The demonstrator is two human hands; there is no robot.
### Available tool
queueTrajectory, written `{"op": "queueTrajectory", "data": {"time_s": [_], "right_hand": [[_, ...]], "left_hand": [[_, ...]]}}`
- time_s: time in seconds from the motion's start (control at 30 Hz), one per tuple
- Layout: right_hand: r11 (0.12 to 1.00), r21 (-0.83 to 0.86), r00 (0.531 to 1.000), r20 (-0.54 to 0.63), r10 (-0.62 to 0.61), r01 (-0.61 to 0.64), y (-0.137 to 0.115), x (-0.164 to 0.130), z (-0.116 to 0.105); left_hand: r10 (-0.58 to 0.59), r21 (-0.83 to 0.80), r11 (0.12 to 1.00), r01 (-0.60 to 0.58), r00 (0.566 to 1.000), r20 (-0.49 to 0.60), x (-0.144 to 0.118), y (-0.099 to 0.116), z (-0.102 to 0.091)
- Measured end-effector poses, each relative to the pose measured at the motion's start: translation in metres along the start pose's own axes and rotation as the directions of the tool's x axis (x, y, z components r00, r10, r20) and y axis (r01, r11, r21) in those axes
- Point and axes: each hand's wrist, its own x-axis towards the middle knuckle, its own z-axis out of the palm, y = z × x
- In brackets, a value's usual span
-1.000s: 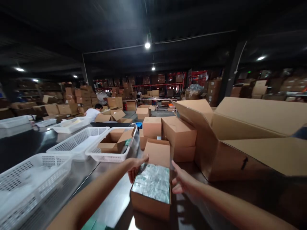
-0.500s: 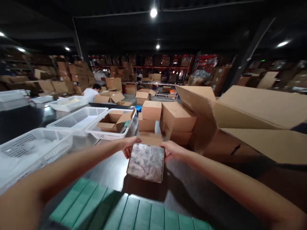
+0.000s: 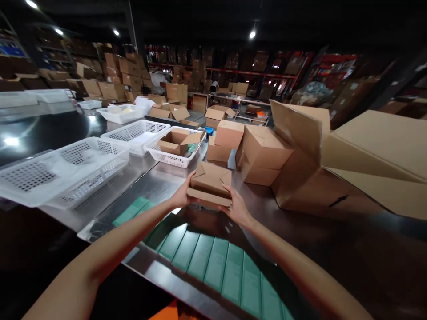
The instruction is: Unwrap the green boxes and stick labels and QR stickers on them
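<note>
Small cardboard box (image 3: 210, 184) sits between your two hands, held just above the shiny metal table (image 3: 156, 186), its flaps folded over the top and its body tilted a little toward you. Your left hand (image 3: 183, 195) grips the box's left side, fingers wrapped around the edge. Your right hand (image 3: 236, 208) grips the right side, thumb lying along the top near the flap. Both forearms reach forward from the bottom of the view. Directly below the box and nearer to you runs a green slatted conveyor (image 3: 216, 262), set into the table. To the left stand white perforated plastic baskets; the nearest basket (image 3: 63, 171) holds something pale and crumpled, and a farther basket (image 3: 175, 153) holds an open brown carton. Just behind the held box is a stack of closed cardboard boxes (image 3: 256, 155). To the right lies a large carton (image 3: 350, 164) with its flaps spread wide. Farther back, a dim warehouse is filled with more cartons and red shelving, and a person in a white top (image 3: 145, 103) is bent over boxes in the distance.
</note>
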Motion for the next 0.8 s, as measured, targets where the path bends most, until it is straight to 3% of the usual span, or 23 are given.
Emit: {"op": "queueTrajectory", "data": {"time_s": [0.37,0.5,0.6,0.67,0.8], "right_hand": [[0.976,-0.1,0.98,-0.018,-0.198,0.195,-0.049,0.014,-0.026],[0.941,-0.238,0.968,-0.015,-0.251,0.24,-0.064,0.017,-0.036],[0.894,-0.337,0.942,-0.053,-0.331,0.295,-0.07,0.019,-0.044],[0.835,-0.388,0.887,-0.082,-0.454,0.391,-0.074,0.024,-0.052],[0.553,-0.621,0.678,-0.046,-0.734,0.556,-0.087,0.041,-0.077]], "left_hand": [[0.2,0.027,0.98,-0.199,0.977,-0.073,0.014,0.022,-0.03],[0.265,0.096,0.962,-0.256,0.96,-0.087,0.019,0.03,-0.037],[0.286,0.057,0.958,-0.281,0.949,-0.135,0.023,0.044,-0.039],[0.313,0.006,0.948,-0.318,0.93,-0.195,0.027,0.057,-0.04],[0.326,-0.14,0.914,-0.38,0.896,-0.302,0.038,0.088,-0.039]]}}
